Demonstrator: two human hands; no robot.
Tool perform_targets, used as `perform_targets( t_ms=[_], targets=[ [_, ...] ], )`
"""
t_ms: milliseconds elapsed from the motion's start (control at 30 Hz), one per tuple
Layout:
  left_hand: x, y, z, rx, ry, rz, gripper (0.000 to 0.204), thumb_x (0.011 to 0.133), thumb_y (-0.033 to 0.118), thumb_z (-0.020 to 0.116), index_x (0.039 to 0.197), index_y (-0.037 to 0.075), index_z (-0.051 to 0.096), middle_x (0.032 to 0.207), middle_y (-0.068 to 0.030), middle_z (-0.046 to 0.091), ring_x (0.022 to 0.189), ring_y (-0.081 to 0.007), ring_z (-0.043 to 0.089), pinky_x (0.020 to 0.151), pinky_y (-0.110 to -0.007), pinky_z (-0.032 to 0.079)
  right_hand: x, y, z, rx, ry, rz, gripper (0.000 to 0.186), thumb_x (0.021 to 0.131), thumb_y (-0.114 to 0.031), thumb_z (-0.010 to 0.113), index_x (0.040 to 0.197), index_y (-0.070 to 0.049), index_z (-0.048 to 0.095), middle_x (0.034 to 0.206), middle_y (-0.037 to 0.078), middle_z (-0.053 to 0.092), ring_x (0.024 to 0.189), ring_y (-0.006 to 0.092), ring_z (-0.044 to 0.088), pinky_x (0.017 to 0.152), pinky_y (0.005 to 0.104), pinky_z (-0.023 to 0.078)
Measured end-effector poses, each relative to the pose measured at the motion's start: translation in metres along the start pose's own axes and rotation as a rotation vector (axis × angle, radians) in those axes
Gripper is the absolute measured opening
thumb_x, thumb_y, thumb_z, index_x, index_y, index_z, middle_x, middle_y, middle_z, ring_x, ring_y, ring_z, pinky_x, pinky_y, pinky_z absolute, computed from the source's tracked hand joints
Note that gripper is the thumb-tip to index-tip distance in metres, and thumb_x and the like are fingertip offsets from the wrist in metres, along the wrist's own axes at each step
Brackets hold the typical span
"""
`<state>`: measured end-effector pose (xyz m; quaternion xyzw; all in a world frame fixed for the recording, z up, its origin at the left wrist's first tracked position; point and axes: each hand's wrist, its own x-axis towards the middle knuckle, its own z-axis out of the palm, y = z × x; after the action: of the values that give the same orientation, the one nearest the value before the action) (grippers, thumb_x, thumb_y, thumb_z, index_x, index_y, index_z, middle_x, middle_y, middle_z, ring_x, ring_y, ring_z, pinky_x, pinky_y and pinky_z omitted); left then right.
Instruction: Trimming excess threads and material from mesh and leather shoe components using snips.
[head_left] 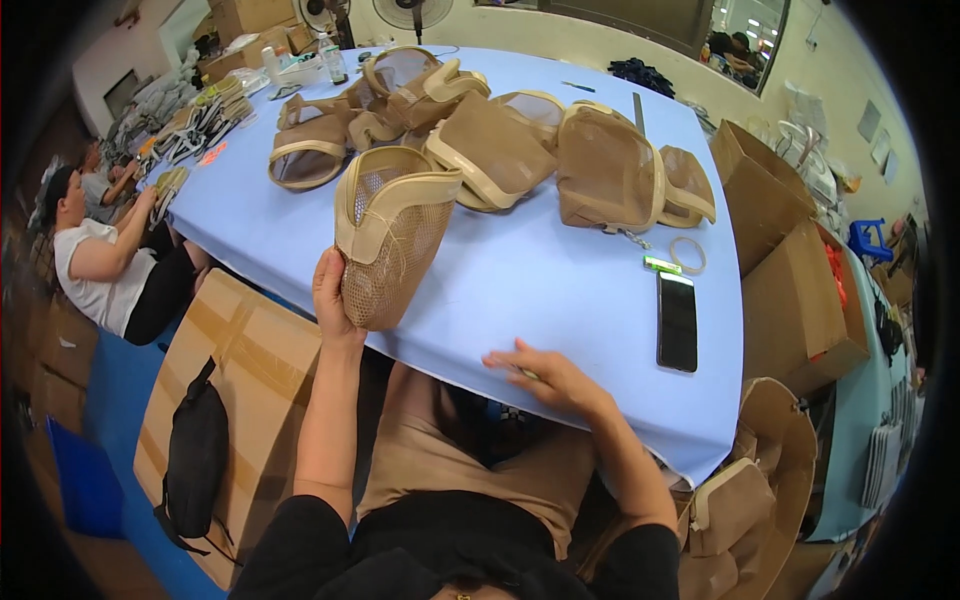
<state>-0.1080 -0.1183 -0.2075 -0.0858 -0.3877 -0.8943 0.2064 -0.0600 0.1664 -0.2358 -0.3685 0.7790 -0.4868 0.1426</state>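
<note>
My left hand (332, 296) grips a tan mesh pouch (392, 240) by its lower left side and holds it upright at the near edge of the light blue table (520, 290). A thin loose thread hangs across the mesh. My right hand (545, 372) rests on the table's near edge, fingers loosely curled around a small object that I cannot make out. Further back on the table lies a heap of similar tan mesh pouches (500, 140).
A black phone (677, 321), a small green item (661, 265) and a tape ring (688, 255) lie at the right. Open cardboard boxes (790, 290) stand right of the table, a flat carton with a black bag (197, 455) left. Another person (100, 255) sits at far left.
</note>
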Motion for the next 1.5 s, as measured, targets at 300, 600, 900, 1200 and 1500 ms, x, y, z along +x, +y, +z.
perform_targets(
  t_ms=[300,600,900,1200,1500],
  targets=[
    [-0.062,-0.047,0.039,-0.172,-0.226,-0.190,0.024,0.087,0.007,0.049,0.110,0.002,0.047,0.106,-0.0070,0.056,0.098,-0.0144,0.053,0.086,-0.028,0.042,-0.118,-0.015,-0.015,0.228,0.617,0.384,0.028,0.092,-0.016,0.039,0.107,0.004,0.053,0.081,0.014,0.061,0.056,0.0111,0.057,0.052,0.0192,0.046],
    [-0.150,-0.077,0.071,-0.294,-0.245,-0.385,0.016,0.089,0.007,0.045,0.104,0.005,0.041,0.110,-0.0071,0.053,0.100,-0.0128,0.048,0.087,-0.026,0.035,-0.066,-0.064,0.039,0.427,0.856,0.242,0.040,0.093,-0.018,0.037,0.130,-0.005,0.033,0.121,0.013,0.048,0.067,0.0131,0.060,0.053,0.0199,0.048],
    [-0.169,-0.089,0.048,-0.059,-0.218,-0.621,0.038,0.090,0.012,0.043,0.126,0.004,0.032,0.125,-0.0068,0.041,0.116,-0.0199,0.040,0.098,-0.034,0.033,-0.043,-0.040,0.052,-0.102,0.988,0.052,0.028,0.089,-0.012,0.044,0.114,-0.002,0.052,0.115,0.011,0.052,0.098,0.0220,0.049,0.087,0.0314,0.037],
    [-0.160,-0.029,0.038,0.443,-0.392,-0.648,0.032,0.086,0.010,0.053,0.115,-0.002,0.046,0.110,-0.0131,0.053,0.107,-0.0160,0.048,0.088,-0.027,0.039,-0.020,-0.018,0.030,-0.466,0.951,0.062,0.033,0.073,0.002,0.053,0.105,-0.005,0.056,0.112,0.011,0.052,0.101,0.0287,0.048,0.087,0.0364,0.037],
    [-0.109,0.000,0.048,1.273,-0.556,0.442,0.018,0.074,0.009,0.064,0.090,0.000,0.062,0.089,-0.0148,0.057,0.080,-0.0254,0.056,0.069,-0.030,0.045,0.001,-0.011,0.016,-0.545,0.902,0.031,0.033,0.072,0.003,0.051,0.104,-0.006,0.056,0.110,0.011,0.054,0.100,0.0292,0.050,0.089,0.0385,0.036]
  ],
)
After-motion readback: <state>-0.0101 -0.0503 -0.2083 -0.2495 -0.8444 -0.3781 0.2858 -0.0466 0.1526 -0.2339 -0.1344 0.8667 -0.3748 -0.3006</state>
